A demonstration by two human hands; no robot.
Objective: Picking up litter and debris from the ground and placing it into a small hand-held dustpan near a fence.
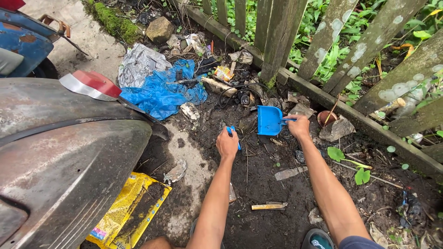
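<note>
Right hand (299,126) clamped on handle of blue dustpan (269,120), tilted mouth-down on muddy ground (258,184) beside fence (323,97); left hand (227,144) closed around blue brush (233,134), near pan, angled to sweep litter.

A small blue plastic dustpan (269,120) sits tilted on dark, littered soil, while a blue-handled hand brush (234,135) stands just beside it.

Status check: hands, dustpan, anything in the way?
Right hand grips blue dustpan by its handle, pan on dirt. Left hand closed on small blue brush. Debris and blue plastic sheet ahead; fence just beyond.
</note>
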